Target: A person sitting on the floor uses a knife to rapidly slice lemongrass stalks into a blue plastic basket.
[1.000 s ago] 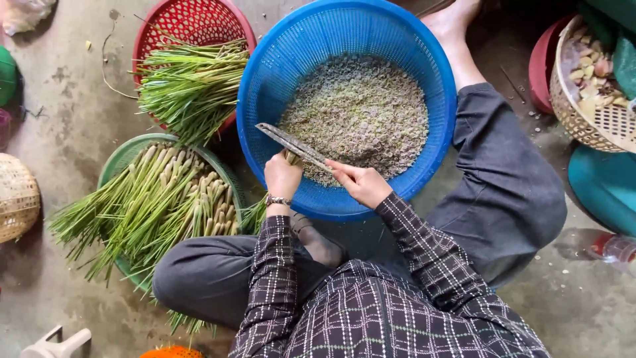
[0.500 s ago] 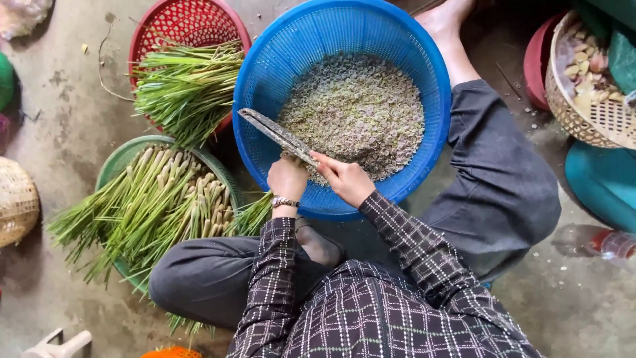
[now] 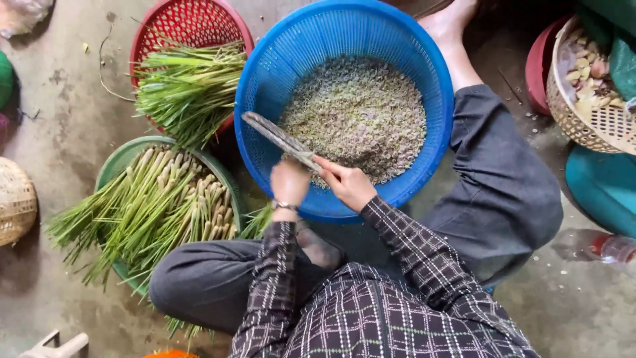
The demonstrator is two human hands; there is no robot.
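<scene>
The left hand (image 3: 289,183) is closed around the handle end of a long knife (image 3: 279,140), whose blade slants up and to the left over the near-left inner wall of a blue perforated basket (image 3: 265,73). The right hand (image 3: 348,185) sits just beside it at the blade's base, fingers curled and pinched against the steel where a lemongrass stalk seems to be held, though the piece itself is too small to make out. Both hands hover over the basket's near rim, close together, with a watch or bracelet on the left wrist. Inside the basket lies a broad heap of finely chopped lemongrass (image 3: 358,113), filling the bottom and leaving the blue walls bare all round. To the left, touching the blue basket's edge, a green basin (image 3: 122,156) holds trimmed lemongrass stalks (image 3: 159,205) lying slantwise, their leafy tips spilling over its left rim onto the concrete floor (image 3: 59,119). Farther away, a red basket (image 3: 189,23) carries a bundle of green lemongrass tops (image 3: 189,86) that overhangs its near edge. At the far right a woven basket (image 3: 589,99) of pale peelings stands well apart. Open floor lies along the left side and near right.
</scene>
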